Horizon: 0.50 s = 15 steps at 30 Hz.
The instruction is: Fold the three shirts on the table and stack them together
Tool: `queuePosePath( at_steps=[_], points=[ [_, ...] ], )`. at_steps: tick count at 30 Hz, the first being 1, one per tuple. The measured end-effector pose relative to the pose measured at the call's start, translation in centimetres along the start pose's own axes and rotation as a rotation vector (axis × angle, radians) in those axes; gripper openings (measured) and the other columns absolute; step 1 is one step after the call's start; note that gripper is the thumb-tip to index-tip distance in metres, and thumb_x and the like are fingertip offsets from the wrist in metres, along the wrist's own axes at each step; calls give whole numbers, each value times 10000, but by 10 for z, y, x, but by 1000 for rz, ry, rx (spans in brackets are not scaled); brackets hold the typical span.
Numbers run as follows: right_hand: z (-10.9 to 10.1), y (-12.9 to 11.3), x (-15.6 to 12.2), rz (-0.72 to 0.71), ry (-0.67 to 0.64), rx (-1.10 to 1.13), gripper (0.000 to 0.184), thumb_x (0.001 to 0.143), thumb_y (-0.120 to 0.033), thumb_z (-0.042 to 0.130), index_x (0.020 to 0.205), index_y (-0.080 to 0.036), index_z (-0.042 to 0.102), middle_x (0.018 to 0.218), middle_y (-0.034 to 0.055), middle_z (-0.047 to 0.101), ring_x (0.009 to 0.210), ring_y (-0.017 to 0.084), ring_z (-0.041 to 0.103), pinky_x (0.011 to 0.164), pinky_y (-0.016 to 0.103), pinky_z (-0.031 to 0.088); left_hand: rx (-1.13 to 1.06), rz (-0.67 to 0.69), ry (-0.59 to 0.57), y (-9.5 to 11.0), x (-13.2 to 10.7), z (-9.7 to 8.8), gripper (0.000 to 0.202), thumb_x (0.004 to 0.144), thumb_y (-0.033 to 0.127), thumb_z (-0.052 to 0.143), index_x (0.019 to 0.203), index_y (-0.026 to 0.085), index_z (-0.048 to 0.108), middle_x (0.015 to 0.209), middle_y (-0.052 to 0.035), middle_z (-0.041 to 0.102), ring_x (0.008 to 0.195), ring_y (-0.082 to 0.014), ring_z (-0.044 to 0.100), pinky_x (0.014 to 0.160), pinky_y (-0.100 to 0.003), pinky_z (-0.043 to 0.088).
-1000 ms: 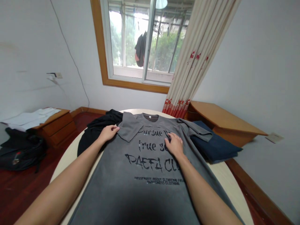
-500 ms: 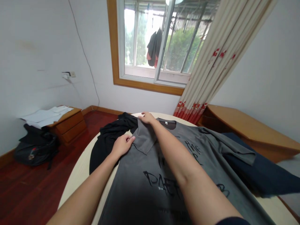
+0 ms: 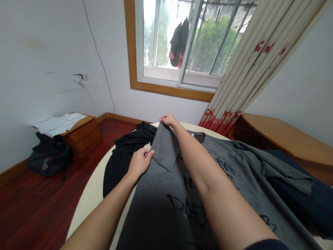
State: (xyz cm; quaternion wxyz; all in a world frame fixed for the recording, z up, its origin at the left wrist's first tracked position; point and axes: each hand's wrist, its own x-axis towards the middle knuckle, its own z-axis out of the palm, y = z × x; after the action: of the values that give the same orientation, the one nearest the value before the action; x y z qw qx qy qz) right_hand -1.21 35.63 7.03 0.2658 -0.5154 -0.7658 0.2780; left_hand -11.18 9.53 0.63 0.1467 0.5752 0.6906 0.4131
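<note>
A grey T-shirt [image 3: 156, 208] with black lettering lies spread on the round pale table [image 3: 85, 205]. Its left sleeve [image 3: 165, 147] is folded inward over the body. My left hand [image 3: 142, 159] pinches the shirt's edge at the underarm end of that sleeve. Farther back, my right hand [image 3: 168, 119] grips the shoulder end of the fold and holds it slightly raised. My right forearm crosses over part of the lettering and hides it. The other sleeve [image 3: 288, 175] stretches out flat to the right.
Black clothing [image 3: 122, 156] is heaped at the table's left, and dark blue cloth [image 3: 293, 201] lies under the right sleeve. A wooden desk [image 3: 291, 132] stands at right. On the left are a small drawer cabinet [image 3: 84, 139] with papers and a black bag [image 3: 50, 156].
My right hand has lifted the shoulder end of the folded sleeve a little higher. My left hand stays on the underarm edge. The whole view has shifted slightly.
</note>
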Motion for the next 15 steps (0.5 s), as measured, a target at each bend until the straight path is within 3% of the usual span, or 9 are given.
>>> queuePosePath(
  at_steps=[3, 7, 11, 15],
  points=[
    [-7, 10, -1, 16, 96, 108, 309, 825, -275, 651, 1072, -121, 755, 934, 56, 756, 777, 143, 679, 760, 230, 520, -14, -53, 47, 2, 0, -2, 350, 873, 463, 537, 615, 228, 550, 610, -24, 594, 629, -206, 581, 623, -303, 407],
    [0, 16, -5, 27, 147, 190, 351, 865, -269, 592, 1137, -89, 723, 1026, 78, 750, 829, 140, 682, 776, 217, 515, -48, -84, 78, 5, 0, -4, 345, 884, 461, 516, 631, 231, 558, 611, -25, 602, 628, -211, 586, 620, -304, 402],
    [10, 15, -7, 16, 112, 201, 341, 861, -201, 592, 1162, -90, 708, 1102, 102, 740, 918, 139, 685, 854, 228, 501, -64, -82, 70, 6, -1, -5, 327, 887, 446, 517, 648, 232, 581, 619, -30, 615, 634, -220, 599, 625, -311, 407],
    [7, 12, -26, -13, 42, 131, 310, 845, -201, 636, 1124, -100, 728, 1123, 111, 737, 1041, 196, 675, 964, 287, 469, -73, -70, 58, 5, -1, -5, 219, 872, 401, 569, 858, 216, 685, 655, -29, 645, 660, -226, 630, 632, -308, 427]
  ],
)
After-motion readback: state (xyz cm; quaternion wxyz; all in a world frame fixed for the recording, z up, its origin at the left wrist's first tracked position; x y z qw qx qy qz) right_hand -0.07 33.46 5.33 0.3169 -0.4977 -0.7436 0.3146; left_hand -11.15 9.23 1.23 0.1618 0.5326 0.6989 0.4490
